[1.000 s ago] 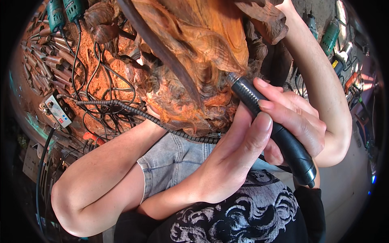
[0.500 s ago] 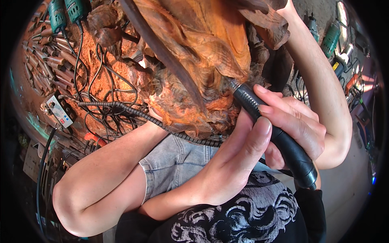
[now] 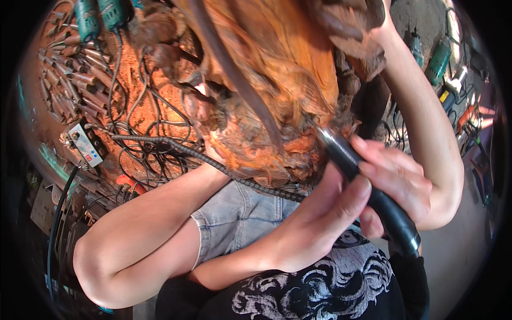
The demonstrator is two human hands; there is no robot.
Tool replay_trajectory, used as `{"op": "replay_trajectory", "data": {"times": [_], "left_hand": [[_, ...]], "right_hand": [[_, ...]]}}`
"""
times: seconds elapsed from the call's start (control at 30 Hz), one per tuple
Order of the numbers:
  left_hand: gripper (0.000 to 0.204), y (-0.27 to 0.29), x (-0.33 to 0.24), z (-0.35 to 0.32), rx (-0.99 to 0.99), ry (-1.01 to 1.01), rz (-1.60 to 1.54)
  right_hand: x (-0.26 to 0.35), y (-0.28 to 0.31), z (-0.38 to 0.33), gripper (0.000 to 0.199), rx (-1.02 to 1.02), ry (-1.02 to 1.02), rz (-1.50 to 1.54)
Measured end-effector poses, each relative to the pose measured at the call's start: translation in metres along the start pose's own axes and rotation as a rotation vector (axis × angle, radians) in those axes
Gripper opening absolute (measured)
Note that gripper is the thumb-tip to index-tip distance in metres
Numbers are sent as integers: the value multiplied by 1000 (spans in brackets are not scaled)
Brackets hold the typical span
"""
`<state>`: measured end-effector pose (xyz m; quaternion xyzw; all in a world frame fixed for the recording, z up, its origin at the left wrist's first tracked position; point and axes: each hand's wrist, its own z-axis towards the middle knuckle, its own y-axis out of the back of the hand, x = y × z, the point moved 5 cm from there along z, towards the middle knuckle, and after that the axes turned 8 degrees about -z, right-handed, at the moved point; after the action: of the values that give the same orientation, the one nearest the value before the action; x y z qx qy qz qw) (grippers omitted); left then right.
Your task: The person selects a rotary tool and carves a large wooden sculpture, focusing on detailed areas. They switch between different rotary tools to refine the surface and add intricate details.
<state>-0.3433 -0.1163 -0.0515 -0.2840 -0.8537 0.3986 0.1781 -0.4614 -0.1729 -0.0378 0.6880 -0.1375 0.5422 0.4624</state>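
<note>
A large orange-brown wood carving with wavy, grooved surfaces fills the upper middle, above my lap. My left hand is turned palm up, its thumb and fingers closed around a black rotary carving handpiece. The handpiece slants up and to the left, and its thin metal bit reaches the carving's lower right part. Up along the carving's right side runs my right forearm. My right hand is mostly hidden at the top by a projecting piece of wood, so its fingers do not show.
A ribbed flexible shaft crosses over my left leg. Tangled black cables lie on sawdust beside a small control box. Many carving bits and green power tools sit at left; more tools lie at right.
The view has shifted slightly, so the scene sits lower and farther right. The handpiece has drawn back a little from the wood, and more of its bit shows.
</note>
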Motion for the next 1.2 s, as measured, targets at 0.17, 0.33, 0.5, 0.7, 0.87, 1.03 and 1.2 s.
{"op": "replay_trajectory", "data": {"times": [0.17,0.33,0.5,0.7,0.87,1.03,1.2], "left_hand": [[55,-10,16,-20,245,123,-288],[42,-12,-15,-65,149,-191,250],[45,-15,-139,-208,-111,-943,431],[28,30,-272,-455,-199,-1814,412],[60,201,-300,-440,-1566,-1386,779],[57,378,-278,-319,-1655,-1091,1449],[37,436,-287,-279,-1700,-1004,1418]], "right_hand": [[27,15,-38,47,-81,49,19],[53,-3,-71,73,-101,112,-615],[59,-4,-27,89,-168,45,-702],[49,0,-15,69,-159,33,-742],[38,-8,-12,57,-126,13,-719],[35,-7,-18,55,-81,-83,-730],[41,-7,-17,55,-79,-163,-716]]}}
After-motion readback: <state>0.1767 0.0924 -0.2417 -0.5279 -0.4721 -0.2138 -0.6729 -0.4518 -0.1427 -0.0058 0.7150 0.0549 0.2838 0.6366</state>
